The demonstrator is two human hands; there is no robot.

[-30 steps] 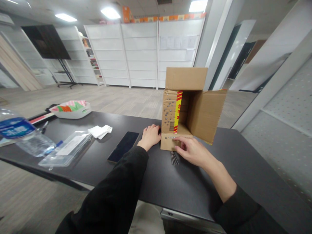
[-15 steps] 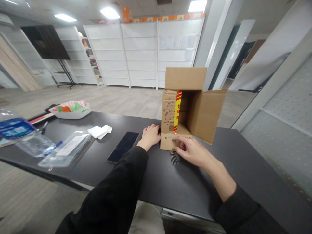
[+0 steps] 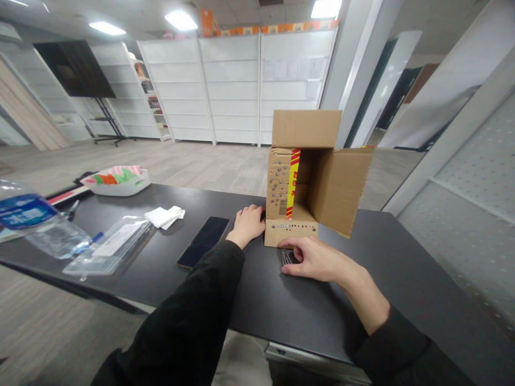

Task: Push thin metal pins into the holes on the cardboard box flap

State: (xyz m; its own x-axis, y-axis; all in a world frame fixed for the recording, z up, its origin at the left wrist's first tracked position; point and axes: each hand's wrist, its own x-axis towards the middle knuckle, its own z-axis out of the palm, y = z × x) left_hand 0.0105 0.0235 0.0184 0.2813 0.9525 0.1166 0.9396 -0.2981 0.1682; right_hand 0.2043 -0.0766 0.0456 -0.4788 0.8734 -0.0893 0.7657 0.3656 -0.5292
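An open cardboard box [image 3: 322, 187] stands on its side, its front flap [image 3: 269, 238] hanging toward me. Across the flap runs a row of small holes, with shiny metal heads in the left part. Several thin metal nails [image 3: 285, 257] stick out in a fan from under its lower edge. My right hand [image 3: 317, 259] is at these nails, index finger by the flap edge and thumb near their lower ends, the two fingertips apart. My left hand [image 3: 248, 226] rests on the table, fingers stretched toward the box's left side; its fingertips are partly hidden.
On the dark table [image 3: 257, 289] a phone [image 3: 204, 241] lies left of my left hand. Farther left are a crumpled tissue [image 3: 164, 216], a clear plastic case [image 3: 110, 249], a water bottle [image 3: 38, 225] and a white basket [image 3: 116, 185]. The box's right flap [image 3: 346, 187] sticks out.
My right hand has moved down from the row of holes on the flap to the nails below it, with thumb and index finger spread wider. My left hand has stayed in place.
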